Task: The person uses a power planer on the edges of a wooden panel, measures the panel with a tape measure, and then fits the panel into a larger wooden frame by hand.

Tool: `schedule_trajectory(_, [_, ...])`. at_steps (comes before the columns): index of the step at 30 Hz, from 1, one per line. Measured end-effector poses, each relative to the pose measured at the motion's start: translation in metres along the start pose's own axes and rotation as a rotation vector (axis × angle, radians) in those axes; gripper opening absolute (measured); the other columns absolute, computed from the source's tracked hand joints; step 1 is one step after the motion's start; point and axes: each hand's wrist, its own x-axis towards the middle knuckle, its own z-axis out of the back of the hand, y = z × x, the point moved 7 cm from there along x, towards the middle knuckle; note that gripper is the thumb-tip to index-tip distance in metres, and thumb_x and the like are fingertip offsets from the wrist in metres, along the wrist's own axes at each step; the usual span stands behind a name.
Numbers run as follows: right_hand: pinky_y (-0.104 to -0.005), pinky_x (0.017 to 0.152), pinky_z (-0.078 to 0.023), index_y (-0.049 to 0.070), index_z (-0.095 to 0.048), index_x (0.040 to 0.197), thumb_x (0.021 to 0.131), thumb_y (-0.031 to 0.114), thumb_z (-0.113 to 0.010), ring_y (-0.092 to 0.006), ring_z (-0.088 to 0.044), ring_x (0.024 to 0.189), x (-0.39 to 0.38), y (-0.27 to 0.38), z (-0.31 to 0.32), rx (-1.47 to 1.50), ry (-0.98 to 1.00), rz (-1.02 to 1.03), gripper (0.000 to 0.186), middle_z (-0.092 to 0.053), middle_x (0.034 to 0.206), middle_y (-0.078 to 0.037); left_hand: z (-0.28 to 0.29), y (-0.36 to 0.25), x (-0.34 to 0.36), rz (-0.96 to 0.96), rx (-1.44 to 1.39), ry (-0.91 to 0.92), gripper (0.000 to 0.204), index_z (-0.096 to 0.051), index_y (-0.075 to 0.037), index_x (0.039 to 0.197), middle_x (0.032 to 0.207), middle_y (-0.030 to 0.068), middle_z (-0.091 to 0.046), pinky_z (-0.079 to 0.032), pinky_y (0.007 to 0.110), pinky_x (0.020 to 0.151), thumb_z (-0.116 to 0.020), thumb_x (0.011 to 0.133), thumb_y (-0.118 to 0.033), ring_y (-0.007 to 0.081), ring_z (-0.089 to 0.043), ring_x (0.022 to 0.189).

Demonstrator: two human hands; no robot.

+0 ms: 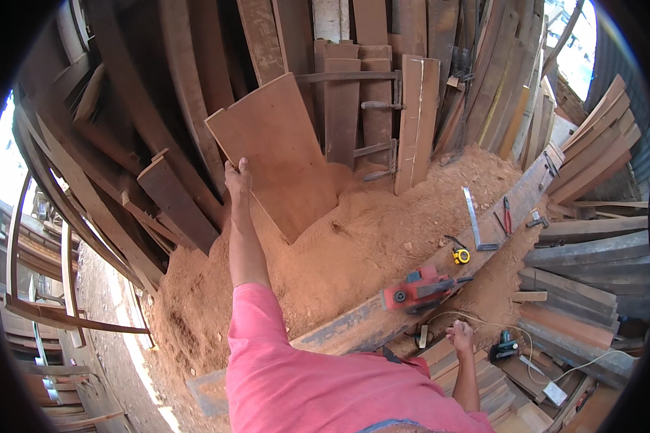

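Observation:
My left hand (238,177) is closed on the left edge of a wide reddish-brown wooden panel (278,144). The panel stands tilted, its lower corner down at the sawdust. Low on the right, my right hand (460,335) is curled into a loose fist, and nothing shows in it. Close by, a red electric planer (420,289) rests on a long plank (347,317). Farther along that plank are a yellow tape measure (461,255), a metal try square (474,224), red-handled pliers (507,216) and a hammer (536,219).
Sawdust (296,267) is heaped across the ground. Tall boards (195,79) lean along the back, with bar clamps (383,105) among them. To the right lie stacked planks (592,249), a green power tool (504,346) and a pale cord (531,343). A wooden frame (68,314) stands at left.

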Motion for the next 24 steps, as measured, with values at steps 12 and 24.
schedule_trajectory(12, [-0.0261, 0.048, -0.044, 0.000, -0.062, 0.109, 0.103, 0.038, -0.053, -0.0121, -0.060, 0.057, -0.002, -0.045, 0.006, -0.147, 0.035, -0.095, 0.039, -0.068, 0.081, -0.009, -0.017, 0.179, 0.020, 0.315, -0.293, 0.056, 0.081, -0.037, 0.000, 0.149, 0.142, 0.0189, -0.053, -0.043, 0.043, 0.106, -0.074, 0.090, -0.042, 0.0338, -0.055, 0.128])
schedule_trajectory(24, [-0.0249, 0.049, -0.045, 0.003, -0.061, 0.100, 0.102, 0.035, -0.057, -0.0098, -0.058, 0.059, -0.014, -0.057, 0.023, -0.069, -0.052, -0.104, 0.033, -0.065, 0.080, -0.006, -0.076, 0.240, -0.111, 0.325, 0.044, 0.307, 0.069, -0.040, 0.007, 0.142, 0.141, 0.0257, -0.052, -0.042, 0.045, 0.109, -0.066, 0.098, -0.039, 0.0349, -0.051, 0.131])
